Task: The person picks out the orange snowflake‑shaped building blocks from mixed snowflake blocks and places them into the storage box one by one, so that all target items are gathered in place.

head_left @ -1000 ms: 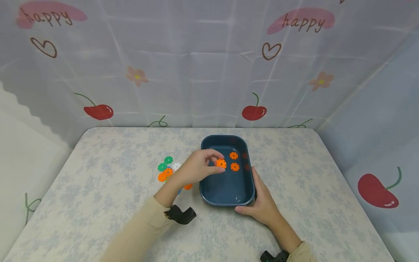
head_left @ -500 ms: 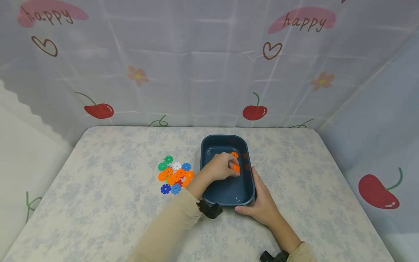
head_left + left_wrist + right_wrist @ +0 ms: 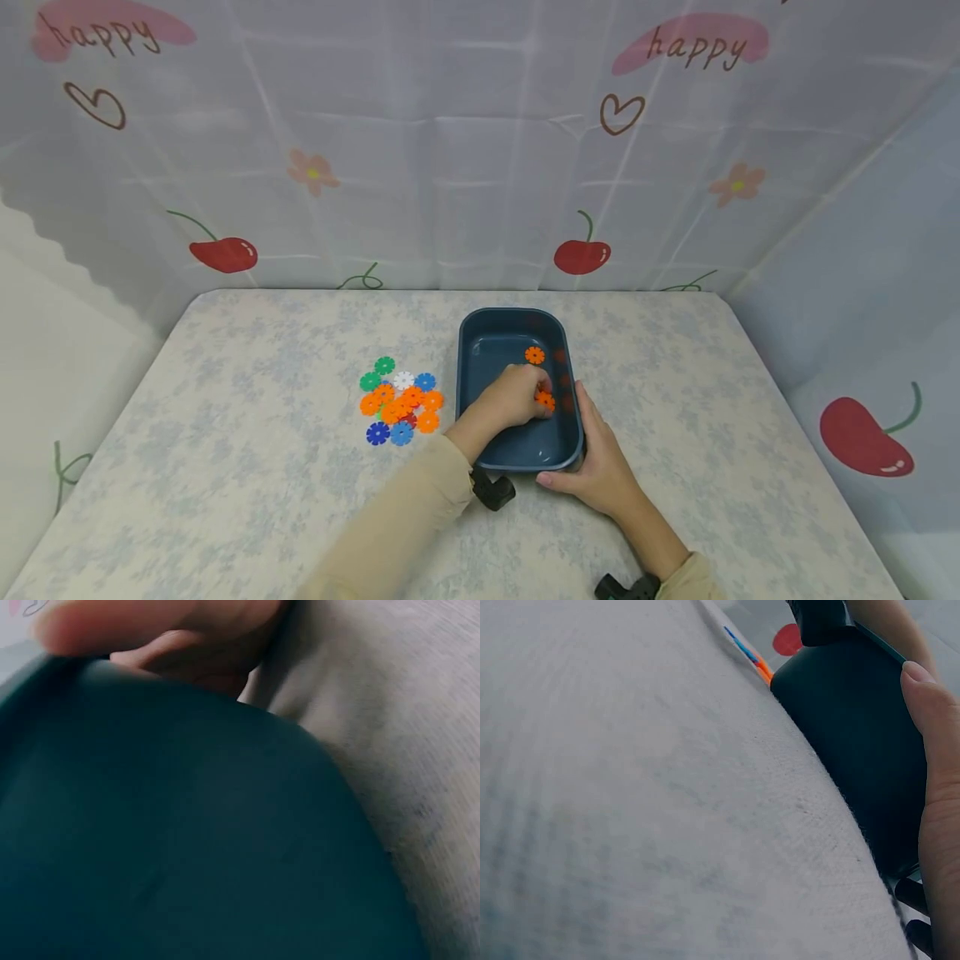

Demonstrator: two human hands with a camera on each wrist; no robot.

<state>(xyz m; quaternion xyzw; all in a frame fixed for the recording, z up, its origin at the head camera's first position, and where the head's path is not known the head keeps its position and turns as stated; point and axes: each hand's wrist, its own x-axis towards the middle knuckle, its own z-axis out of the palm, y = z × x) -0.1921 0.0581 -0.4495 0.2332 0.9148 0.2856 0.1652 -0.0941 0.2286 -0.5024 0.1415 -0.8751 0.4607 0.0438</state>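
The dark blue tray (image 3: 480,454) stands on the patterned table cover. My left hand (image 3: 510,396) reaches inside it and pinches an orange snowflake disc (image 3: 546,402) between thumb and fingers, near the tray floor. Another orange disc (image 3: 534,355) lies flat in the tray, farther back. The left fingers may cover another disc. My right hand (image 3: 603,462) holds the tray's front right corner, its thumb at the front and its fingers along the right side. In the right wrist view that thumb (image 3: 922,690) lies against the tray wall (image 3: 847,727). Tray wall (image 3: 210,817) fills most of the left wrist view.
Left of the tray lies a loose pile of snowflake discs (image 3: 401,406) in orange, green, blue, red and white. Some overlap. A printed curtain (image 3: 450,167) hangs behind the table's back edge.
My left hand has carried the orange disc rightward over the tray, then slightly toward its front and down. This uncovers the loose pile. My right hand and the tray have stayed put.
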